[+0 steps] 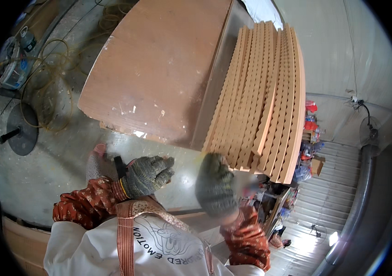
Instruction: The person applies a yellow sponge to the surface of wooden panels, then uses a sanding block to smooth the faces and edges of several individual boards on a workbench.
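My left hand (147,177), in a grey-green knitted work glove, hangs above the floor just short of the brown board. Its fingers stretch loosely to the right, and nothing shows in them. My right hand (216,184), in a matching glove, is smeared by motion at the near end of a stack of scalloped wood-coloured strips (255,101). Whether its fingers touch or grip a strip I cannot tell. The strips lie lengthwise, side by side, along the right of the table. Left of them is a large brown board (154,69) with white scuffs on its surface.
Coils of yellowish hose (48,87) lie on the floor at left, beside a round dark base (23,129) with a pole. A water bottle (28,40) stands at far left. A fan (369,131) and cluttered shelving (304,161) are at right.
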A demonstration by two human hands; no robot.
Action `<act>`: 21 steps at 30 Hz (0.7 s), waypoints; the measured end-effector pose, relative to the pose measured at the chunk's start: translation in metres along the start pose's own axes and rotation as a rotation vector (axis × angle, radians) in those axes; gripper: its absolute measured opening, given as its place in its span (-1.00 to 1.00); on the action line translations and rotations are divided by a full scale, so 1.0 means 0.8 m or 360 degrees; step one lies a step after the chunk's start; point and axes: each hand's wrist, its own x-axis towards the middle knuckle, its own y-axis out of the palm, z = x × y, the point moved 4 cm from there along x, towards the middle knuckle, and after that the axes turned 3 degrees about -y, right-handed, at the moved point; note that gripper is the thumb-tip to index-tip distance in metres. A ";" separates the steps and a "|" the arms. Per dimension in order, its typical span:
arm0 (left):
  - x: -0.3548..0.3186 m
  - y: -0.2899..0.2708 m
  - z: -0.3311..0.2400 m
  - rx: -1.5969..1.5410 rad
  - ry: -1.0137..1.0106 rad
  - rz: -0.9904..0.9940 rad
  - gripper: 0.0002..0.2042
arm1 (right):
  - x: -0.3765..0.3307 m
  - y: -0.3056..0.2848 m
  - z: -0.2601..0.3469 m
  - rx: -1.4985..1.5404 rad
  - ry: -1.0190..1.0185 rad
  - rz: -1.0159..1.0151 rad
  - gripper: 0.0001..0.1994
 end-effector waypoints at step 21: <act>0.094 0.040 -0.046 -0.0802 0.0120 -0.0108 -0.95 | -0.213 0.029 0.038 0.0601 0.1090 -0.0210 -0.39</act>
